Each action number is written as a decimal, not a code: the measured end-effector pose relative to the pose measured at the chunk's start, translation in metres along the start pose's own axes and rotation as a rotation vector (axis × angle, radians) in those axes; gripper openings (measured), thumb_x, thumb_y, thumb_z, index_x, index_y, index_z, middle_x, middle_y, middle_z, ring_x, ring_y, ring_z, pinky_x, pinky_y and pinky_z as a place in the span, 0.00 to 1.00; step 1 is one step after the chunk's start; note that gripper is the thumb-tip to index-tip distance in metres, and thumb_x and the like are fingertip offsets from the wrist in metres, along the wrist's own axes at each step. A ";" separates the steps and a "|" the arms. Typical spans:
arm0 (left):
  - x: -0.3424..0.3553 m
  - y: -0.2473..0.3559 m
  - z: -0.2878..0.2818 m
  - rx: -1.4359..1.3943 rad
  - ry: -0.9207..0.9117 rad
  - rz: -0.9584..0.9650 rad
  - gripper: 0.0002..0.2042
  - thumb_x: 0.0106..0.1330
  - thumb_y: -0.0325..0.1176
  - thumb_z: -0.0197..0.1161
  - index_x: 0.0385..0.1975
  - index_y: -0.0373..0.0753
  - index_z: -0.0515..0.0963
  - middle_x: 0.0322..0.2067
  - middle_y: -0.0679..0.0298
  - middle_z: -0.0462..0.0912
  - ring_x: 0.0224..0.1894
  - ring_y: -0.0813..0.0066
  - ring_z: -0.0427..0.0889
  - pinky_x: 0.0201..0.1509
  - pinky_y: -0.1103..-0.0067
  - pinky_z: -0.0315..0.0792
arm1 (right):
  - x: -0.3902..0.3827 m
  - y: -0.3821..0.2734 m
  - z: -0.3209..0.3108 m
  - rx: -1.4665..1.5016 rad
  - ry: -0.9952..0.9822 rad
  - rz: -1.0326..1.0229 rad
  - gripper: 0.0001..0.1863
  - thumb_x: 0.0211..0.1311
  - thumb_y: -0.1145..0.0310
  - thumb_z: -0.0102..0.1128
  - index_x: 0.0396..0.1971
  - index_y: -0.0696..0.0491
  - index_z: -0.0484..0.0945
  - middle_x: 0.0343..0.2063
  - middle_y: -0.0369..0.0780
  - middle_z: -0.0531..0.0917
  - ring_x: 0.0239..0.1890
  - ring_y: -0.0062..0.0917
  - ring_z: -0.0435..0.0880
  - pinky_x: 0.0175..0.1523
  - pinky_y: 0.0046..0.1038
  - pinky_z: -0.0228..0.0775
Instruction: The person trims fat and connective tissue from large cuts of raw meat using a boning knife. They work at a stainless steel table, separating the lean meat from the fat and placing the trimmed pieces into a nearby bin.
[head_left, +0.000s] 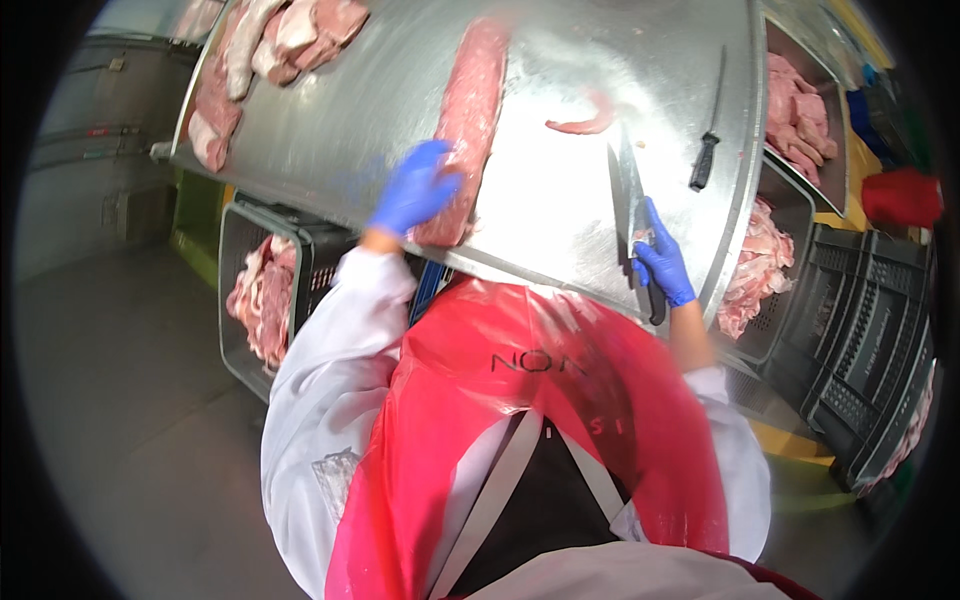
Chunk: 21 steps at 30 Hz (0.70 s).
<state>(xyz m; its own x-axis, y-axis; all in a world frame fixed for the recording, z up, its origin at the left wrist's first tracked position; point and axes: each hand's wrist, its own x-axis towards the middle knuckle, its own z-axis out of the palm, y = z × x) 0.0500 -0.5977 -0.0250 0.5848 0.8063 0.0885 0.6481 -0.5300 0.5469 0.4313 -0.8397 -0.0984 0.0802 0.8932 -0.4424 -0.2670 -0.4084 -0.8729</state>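
Note:
A long pink loin of meat lies lengthwise on the metal table, its near end by the front edge. My left hand, in a blue glove, rests against the loin's left side near that end, fingers outstretched and apart. On the right, my gloved right hand is closed around a knife; its blade points away from me and its black handle shows below the fingers. A small pale scrap appears by those fingers. Between loin and knife lies a thin curved strip of meat.
A sharpening steel lies at the table's right side. Several meat pieces sit at the far left. Crates hold meat trimmings below left and more trimmings at right. A metal tray with meat and stacked dark crates stand farther right.

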 end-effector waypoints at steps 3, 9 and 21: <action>0.099 0.042 0.136 0.044 -0.117 0.076 0.25 0.60 0.36 0.63 0.59 0.41 0.70 0.58 0.47 0.74 0.60 0.47 0.73 0.60 0.61 0.71 | -0.002 0.005 -0.005 0.044 0.055 -0.027 0.41 0.69 0.76 0.56 0.77 0.40 0.49 0.37 0.37 0.77 0.21 0.19 0.77 0.23 0.22 0.72; 0.192 0.084 0.215 0.267 -0.318 0.235 0.19 0.55 0.27 0.58 0.49 0.40 0.76 0.50 0.51 0.76 0.54 0.51 0.75 0.54 0.60 0.72 | -0.059 -0.005 -0.019 -0.002 0.228 -0.095 0.43 0.68 0.79 0.54 0.78 0.38 0.47 0.35 0.35 0.77 0.22 0.17 0.76 0.25 0.21 0.72; 0.041 -0.021 -0.047 -0.247 0.440 0.097 0.14 0.58 0.22 0.56 0.44 0.34 0.80 0.35 0.53 0.84 0.38 0.62 0.84 0.44 0.73 0.77 | -0.033 0.019 0.003 -0.127 0.160 -0.005 0.43 0.67 0.81 0.53 0.78 0.42 0.46 0.31 0.33 0.76 0.20 0.15 0.72 0.21 0.18 0.65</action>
<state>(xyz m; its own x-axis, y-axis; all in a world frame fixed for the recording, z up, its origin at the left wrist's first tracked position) 0.0373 -0.5414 0.0061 0.3415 0.8188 0.4614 0.4353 -0.5729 0.6945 0.4204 -0.8763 -0.0994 0.2359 0.8582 -0.4558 -0.1435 -0.4332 -0.8898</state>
